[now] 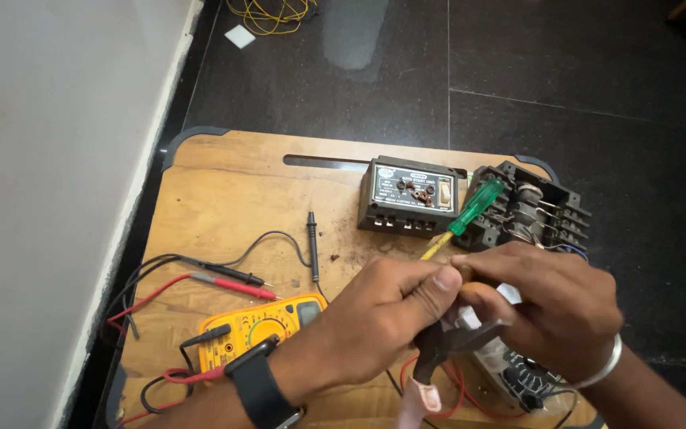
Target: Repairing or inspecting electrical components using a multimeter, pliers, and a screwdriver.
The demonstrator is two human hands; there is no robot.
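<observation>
My left hand [387, 306], with a black watch on its wrist, grips dark pliers [448, 340] that have a pink-tipped handle. My right hand [553, 306], wearing a silver bangle, pinches a small white part [470, 318] at the pliers' jaws. Both hands meet over the right front of a wooden board [216, 191]. Sticking out from behind my fingers is a screwdriver [474, 208] with a green handle and a yellow shaft. I cannot tell whether a hand holds it.
A yellow multimeter [260, 324] lies at the front left with red and black probes [228, 280] and leads. A black control box [408, 199] and an opened black relay unit [533, 210] stand at the back. A circuit board [518, 373] lies under my right hand. Dark tile floor surrounds the board; a white wall runs along the left.
</observation>
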